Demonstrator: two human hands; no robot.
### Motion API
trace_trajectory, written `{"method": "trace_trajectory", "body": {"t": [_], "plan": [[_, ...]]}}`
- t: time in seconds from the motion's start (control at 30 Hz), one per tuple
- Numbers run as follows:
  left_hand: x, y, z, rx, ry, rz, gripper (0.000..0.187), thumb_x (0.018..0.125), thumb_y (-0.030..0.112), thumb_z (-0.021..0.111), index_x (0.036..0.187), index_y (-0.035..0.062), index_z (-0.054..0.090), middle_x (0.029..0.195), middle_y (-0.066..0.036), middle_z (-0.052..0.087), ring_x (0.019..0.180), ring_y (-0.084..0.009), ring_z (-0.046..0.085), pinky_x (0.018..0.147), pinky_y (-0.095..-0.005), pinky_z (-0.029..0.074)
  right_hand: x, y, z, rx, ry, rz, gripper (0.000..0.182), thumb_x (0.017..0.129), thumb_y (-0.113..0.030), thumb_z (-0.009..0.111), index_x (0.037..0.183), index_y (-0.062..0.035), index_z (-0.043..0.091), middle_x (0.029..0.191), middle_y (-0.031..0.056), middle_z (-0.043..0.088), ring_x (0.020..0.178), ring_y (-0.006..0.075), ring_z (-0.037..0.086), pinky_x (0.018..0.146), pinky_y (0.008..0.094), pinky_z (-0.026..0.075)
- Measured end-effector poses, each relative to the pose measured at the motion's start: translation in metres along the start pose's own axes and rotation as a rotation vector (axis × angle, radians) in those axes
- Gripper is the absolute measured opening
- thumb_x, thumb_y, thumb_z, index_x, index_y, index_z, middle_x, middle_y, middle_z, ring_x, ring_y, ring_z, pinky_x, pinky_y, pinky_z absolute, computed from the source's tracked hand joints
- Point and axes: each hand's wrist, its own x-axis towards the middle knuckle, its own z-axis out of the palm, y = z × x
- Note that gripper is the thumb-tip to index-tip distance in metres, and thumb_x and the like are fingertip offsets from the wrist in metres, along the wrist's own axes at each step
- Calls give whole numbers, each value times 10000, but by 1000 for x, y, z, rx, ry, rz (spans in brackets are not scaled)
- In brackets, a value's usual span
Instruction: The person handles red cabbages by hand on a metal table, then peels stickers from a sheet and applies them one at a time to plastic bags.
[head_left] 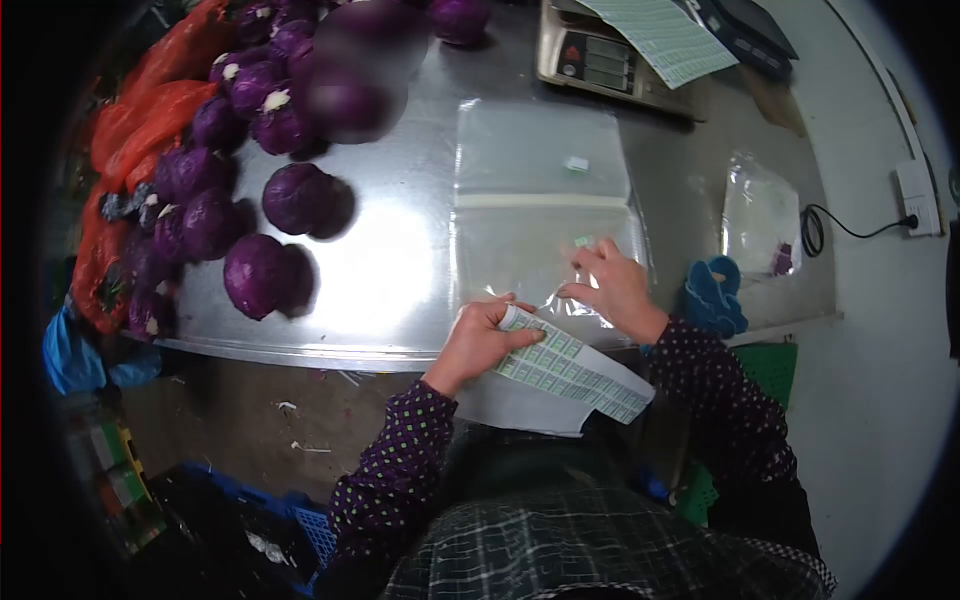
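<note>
Left hand (478, 342) pinches the label sheet (580, 375); right hand (618, 292), thumb and forefinger spread, reaches over clear bags (535, 240) beyond the sheet; a small label (584, 241) sits by its fingertips; smoothing outward from the middle should limit creases.

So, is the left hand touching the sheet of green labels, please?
Touching. The head view shows the left hand gripping the sheet of green labels at one end, the thumb lying across its printed face.
</note>
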Motion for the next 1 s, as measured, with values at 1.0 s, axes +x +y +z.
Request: {"method": "trace_trajectory", "body": {"t": [1.0], "plan": [[-5, 4, 7, 142, -77, 157, 244, 747, 140, 772, 940, 10, 701, 1094, -122, 670, 1239, -334, 486, 980, -363, 426, 7, -4, 0, 159, -220, 44, 236, 805, -363, 663, 906, -153, 633, 880, 51, 535, 747, 264, 619, 619, 393, 490]]}}
